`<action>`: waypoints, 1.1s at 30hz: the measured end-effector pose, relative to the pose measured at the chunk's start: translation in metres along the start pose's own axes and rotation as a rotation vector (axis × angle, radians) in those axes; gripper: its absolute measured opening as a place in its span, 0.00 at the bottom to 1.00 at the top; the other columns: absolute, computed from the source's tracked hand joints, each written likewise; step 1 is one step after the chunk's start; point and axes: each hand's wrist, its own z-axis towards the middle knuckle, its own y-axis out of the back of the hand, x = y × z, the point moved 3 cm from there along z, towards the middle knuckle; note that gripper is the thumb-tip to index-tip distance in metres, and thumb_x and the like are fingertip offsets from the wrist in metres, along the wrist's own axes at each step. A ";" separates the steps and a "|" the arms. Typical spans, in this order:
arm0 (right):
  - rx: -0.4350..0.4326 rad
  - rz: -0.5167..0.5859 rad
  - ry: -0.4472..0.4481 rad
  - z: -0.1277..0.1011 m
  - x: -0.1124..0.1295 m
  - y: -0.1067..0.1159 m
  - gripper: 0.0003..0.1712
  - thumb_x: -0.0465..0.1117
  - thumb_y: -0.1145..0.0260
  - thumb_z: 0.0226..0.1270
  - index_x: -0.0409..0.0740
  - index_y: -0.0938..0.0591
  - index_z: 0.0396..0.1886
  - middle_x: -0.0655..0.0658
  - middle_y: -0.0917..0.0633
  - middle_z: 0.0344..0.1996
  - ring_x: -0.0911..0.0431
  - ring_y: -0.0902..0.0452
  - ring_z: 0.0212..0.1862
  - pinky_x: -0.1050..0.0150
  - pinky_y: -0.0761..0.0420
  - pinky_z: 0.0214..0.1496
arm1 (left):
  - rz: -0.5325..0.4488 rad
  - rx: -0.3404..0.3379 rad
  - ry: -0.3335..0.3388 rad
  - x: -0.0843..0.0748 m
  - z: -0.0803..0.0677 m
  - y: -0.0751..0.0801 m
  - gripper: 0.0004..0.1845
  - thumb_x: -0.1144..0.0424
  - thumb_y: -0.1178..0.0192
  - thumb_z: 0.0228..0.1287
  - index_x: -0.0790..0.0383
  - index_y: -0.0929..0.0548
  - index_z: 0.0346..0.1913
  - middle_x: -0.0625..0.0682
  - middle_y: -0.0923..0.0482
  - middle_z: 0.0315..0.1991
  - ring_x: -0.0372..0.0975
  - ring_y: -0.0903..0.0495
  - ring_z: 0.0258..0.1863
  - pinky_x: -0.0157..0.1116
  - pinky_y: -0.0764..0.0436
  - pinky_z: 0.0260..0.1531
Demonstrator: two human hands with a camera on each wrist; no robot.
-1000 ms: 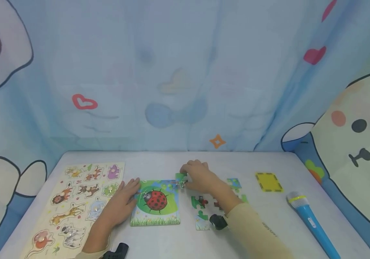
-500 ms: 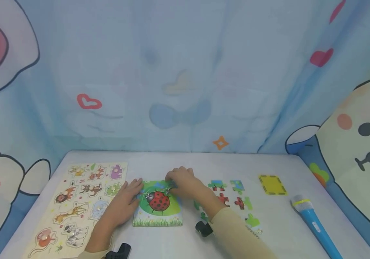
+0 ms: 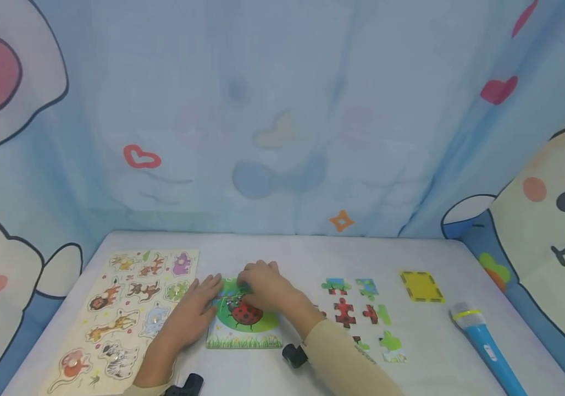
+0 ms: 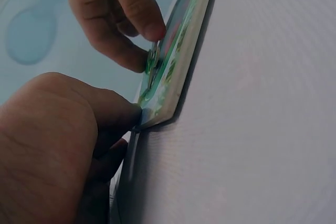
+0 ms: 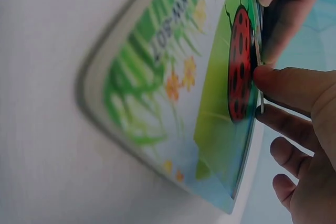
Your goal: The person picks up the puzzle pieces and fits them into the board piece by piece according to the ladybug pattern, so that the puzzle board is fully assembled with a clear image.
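Pinching a small puzzle piece [image 4: 153, 67] between thumb and fingertip, the right hand [image 3: 264, 287] works just above the ladybug board [image 3: 244, 341], which lies beside the left hand [image 3: 192, 311]. That left hand has its fingers mostly extended, thumb at the board's edge, gripping nothing that shows. So slight a pinch could let the piece slip; a weak left-hand brace might let the board slide. A careless right sleeve [image 3: 344, 363] could scatter the loose pieces [image 3: 344, 312] right of that hand.
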 end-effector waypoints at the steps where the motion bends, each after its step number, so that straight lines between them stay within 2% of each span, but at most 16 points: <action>1: -0.001 0.001 0.000 0.001 0.001 0.000 0.18 0.49 0.28 0.59 0.55 0.15 0.50 0.56 0.18 0.44 0.58 0.29 0.46 0.57 0.30 0.50 | -0.002 -0.003 -0.003 0.000 0.001 0.000 0.27 0.70 0.46 0.66 0.67 0.31 0.69 0.56 0.38 0.72 0.48 0.45 0.73 0.48 0.56 0.74; 11: -0.031 -0.009 -0.001 0.005 0.006 -0.001 0.17 0.50 0.27 0.59 0.57 0.15 0.49 0.55 0.19 0.46 0.58 0.29 0.45 0.57 0.30 0.49 | -0.018 -0.011 -0.014 -0.001 0.004 0.000 0.27 0.71 0.46 0.65 0.66 0.30 0.68 0.56 0.37 0.72 0.47 0.44 0.73 0.47 0.56 0.75; 18: -0.040 0.057 -0.001 0.007 0.009 -0.004 0.17 0.49 0.28 0.60 0.57 0.14 0.50 0.56 0.19 0.46 0.59 0.27 0.47 0.59 0.30 0.49 | -0.022 -0.022 -0.023 -0.003 0.003 0.001 0.26 0.72 0.45 0.65 0.67 0.29 0.67 0.57 0.36 0.71 0.48 0.43 0.72 0.47 0.56 0.74; 27: 0.027 -0.027 0.034 0.005 0.010 -0.004 0.20 0.50 0.31 0.64 0.63 0.17 0.56 0.56 0.19 0.51 0.56 0.26 0.51 0.58 0.29 0.46 | -0.014 -0.023 -0.036 -0.005 0.002 0.003 0.26 0.73 0.46 0.64 0.67 0.29 0.67 0.59 0.36 0.71 0.50 0.42 0.72 0.50 0.56 0.74; 33: 0.049 0.027 0.026 0.001 0.003 -0.004 0.21 0.50 0.33 0.66 0.62 0.19 0.59 0.57 0.20 0.54 0.55 0.27 0.55 0.56 0.29 0.48 | 0.020 -0.019 -0.038 -0.004 0.001 0.001 0.26 0.73 0.47 0.64 0.62 0.26 0.66 0.60 0.38 0.71 0.52 0.42 0.72 0.53 0.55 0.73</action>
